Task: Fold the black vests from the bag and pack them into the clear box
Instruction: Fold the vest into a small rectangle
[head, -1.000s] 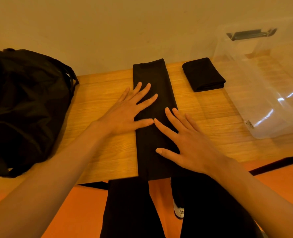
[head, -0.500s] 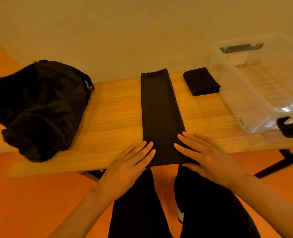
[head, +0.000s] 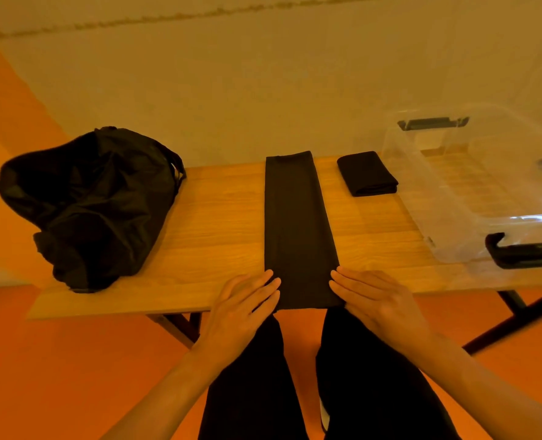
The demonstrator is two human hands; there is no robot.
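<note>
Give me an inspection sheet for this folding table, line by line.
Surface: wooden table, near edge facing the person.
Job's things: vest strip folded lengthwise, mid-table; folded vest beside clear box, no vest seen inside; black bag at left.
Clutter: nothing seen.
Grips: left hand and right hand flat at the strip's near corners.
Cables: nothing seen.
Surroundings: pale wall, orange floor.

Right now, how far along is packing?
Done: small folded black vest sits beside the clear plastic box, unpacked. In hand: left hand and right hand flat at the near end of the long narrow black vest. Left: finish folding, box both, check the black fabric bag.
</note>
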